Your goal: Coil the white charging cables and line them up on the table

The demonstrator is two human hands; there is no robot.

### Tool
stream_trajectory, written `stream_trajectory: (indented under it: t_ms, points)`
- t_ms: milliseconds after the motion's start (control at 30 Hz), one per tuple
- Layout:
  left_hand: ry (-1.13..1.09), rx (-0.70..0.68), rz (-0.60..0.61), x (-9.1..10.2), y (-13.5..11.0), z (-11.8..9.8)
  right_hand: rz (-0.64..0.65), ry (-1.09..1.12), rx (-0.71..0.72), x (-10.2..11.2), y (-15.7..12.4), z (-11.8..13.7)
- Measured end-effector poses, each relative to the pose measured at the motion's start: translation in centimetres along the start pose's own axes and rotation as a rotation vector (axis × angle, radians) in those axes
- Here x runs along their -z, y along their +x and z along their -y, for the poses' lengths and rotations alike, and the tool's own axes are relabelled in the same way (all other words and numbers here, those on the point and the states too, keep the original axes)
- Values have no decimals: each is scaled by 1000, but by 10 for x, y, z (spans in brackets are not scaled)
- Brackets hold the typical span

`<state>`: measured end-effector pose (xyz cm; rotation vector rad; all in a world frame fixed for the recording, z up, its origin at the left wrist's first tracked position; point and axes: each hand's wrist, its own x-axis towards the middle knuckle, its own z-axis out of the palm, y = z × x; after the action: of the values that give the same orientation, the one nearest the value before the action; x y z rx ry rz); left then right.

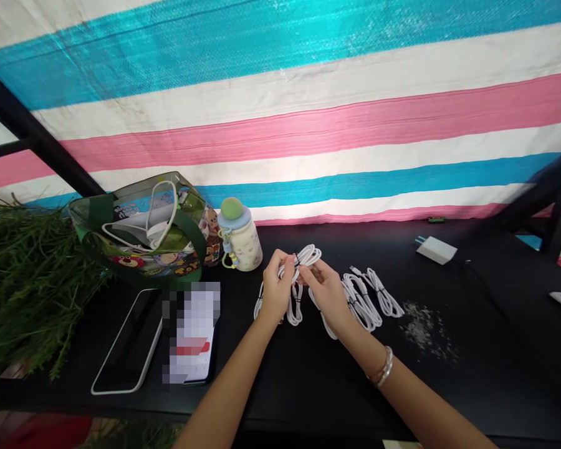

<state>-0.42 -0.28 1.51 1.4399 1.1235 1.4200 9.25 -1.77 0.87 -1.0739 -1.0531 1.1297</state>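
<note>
The left hand [277, 285] and right hand [330, 292], each grip closed at the fingertips, hold one coiled white cable [309, 254] above the black bench [303, 386]. Further tied bundles [362, 302] lie below.

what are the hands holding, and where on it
A coiled white cable: the left hand grips its left part, and the right hand holds it with its fingers at the lower right side.
</note>
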Motion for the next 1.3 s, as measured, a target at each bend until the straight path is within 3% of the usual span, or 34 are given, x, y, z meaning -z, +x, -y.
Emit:
stream_trajectory:
  t_ms: [333,533,833,1100,1300]
  points:
    - [-197,137,121,0,3,2,73,71,18,1,1,4]
    - [-266,236,130,-1,3,1,89,50,43,4,4,3]
    - [-94,185,83,0,4,0,55,-75,115,9,8,-3]
    - [230,19,-87,9,5,-6,24,-120,166,9,9,-2]
    - [270,-5,-79,11,5,-13,16,-183,186,11,9,-3]
